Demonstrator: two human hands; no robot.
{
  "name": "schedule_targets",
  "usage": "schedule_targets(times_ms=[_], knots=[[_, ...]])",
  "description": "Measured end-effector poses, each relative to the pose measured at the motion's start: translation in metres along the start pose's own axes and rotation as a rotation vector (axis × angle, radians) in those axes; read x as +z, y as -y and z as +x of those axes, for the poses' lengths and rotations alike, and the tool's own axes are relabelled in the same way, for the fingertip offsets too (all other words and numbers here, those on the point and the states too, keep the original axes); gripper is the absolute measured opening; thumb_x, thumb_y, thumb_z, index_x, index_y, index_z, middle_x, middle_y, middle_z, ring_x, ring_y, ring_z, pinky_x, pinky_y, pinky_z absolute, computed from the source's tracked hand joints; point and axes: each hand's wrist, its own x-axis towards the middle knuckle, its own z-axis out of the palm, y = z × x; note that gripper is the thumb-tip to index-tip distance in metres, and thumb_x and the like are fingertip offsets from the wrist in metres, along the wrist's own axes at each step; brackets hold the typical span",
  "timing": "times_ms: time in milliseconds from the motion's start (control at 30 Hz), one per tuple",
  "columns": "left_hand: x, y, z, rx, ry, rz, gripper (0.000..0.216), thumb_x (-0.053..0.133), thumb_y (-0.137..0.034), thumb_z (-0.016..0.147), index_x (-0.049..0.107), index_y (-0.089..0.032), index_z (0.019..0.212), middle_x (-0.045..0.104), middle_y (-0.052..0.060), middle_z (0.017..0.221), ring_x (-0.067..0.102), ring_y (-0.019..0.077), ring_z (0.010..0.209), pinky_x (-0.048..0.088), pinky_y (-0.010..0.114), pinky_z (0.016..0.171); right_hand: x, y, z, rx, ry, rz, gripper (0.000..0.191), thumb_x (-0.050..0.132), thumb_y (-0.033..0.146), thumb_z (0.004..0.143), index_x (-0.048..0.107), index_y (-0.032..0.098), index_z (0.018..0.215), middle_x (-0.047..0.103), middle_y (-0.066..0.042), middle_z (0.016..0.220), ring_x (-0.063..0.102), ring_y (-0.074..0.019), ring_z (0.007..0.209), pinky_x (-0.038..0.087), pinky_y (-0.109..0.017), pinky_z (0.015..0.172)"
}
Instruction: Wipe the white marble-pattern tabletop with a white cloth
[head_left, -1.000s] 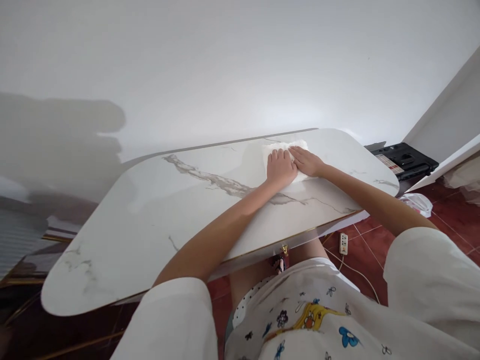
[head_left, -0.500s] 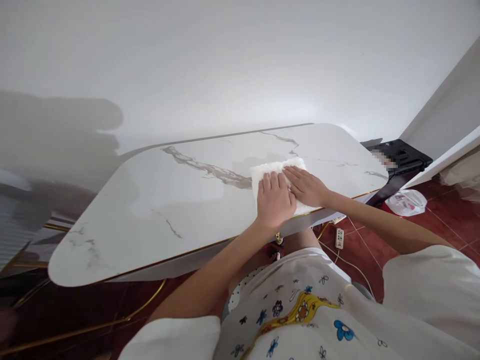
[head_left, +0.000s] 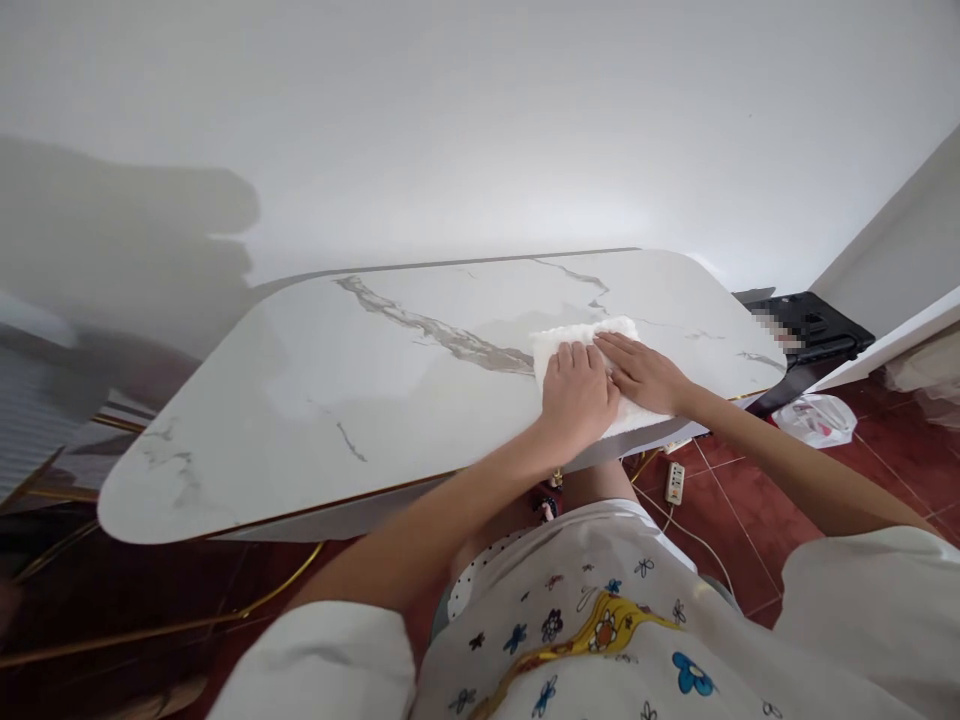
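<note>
Left hand (head_left: 576,395) and right hand (head_left: 643,372) press flat on the white cloth (head_left: 581,337); fingers together, extended, on the marble table (head_left: 337,400).

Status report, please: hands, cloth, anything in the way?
Left hand and right hand open, flat on cloth. Cloth lies on table, near front edge. Power strip below table, apart.
</note>
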Motion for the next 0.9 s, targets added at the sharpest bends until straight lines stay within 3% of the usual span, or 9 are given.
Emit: schedule_targets(times_ms=[167,567,733,900], knots=[[0.007,0.028,0.042,0.062,0.014,-0.032,0.038,0.041,-0.028,0.092,0.055,-0.011,0.122,0.059,0.018,0.124,0.05,0.0317,0.122,0.038,0.043,0.104,0.001,-0.025,0.037,0.03,0.002,-0.002,0.06,0.031,0.043,0.098,0.033,0.025,0.154,0.036,-0.001,0.158,0.027,-0.0261,0.148,0.026,-0.052,0.122],[0.035,0.065,0.153,-0.058,-0.068,-0.146,0.03,0.038,-0.022,0.092,0.059,-0.015,0.112,0.062,0.014,0.121,0.051,0.027,0.121,0.037,0.039,0.106,-0.006,-0.09,0.139,0.166,0.056,-0.038,0.061,0.03,0.045,0.096,0.038,0.02,0.152,0.034,-0.004,0.16,0.028,-0.0278,0.148,0.026,-0.049,0.121],[0.044,0.078,0.191,-0.092,-0.086,-0.165,0.03,0.035,-0.018,0.092,0.061,-0.018,0.108,0.063,0.013,0.12,0.052,0.0264,0.122,0.038,0.039,0.105,-0.007,-0.107,0.184,0.203,0.09,-0.056,0.054,0.033,0.034,0.095,0.047,0.018,0.145,0.041,-0.006,0.156,0.033,-0.0279,0.146,0.028,-0.047,0.12],[0.053,0.089,0.225,-0.105,-0.101,-0.142,0.033,0.034,-0.018,0.092,0.061,-0.018,0.11,0.062,0.013,0.123,0.05,0.0272,0.124,0.037,0.041,0.106,0.0,-0.119,0.213,0.243,0.005,-0.075,0.051,0.029,0.023,0.094,0.051,0.016,0.14,0.046,-0.007,0.152,0.037,-0.0273,0.143,0.032,-0.049,0.117]])
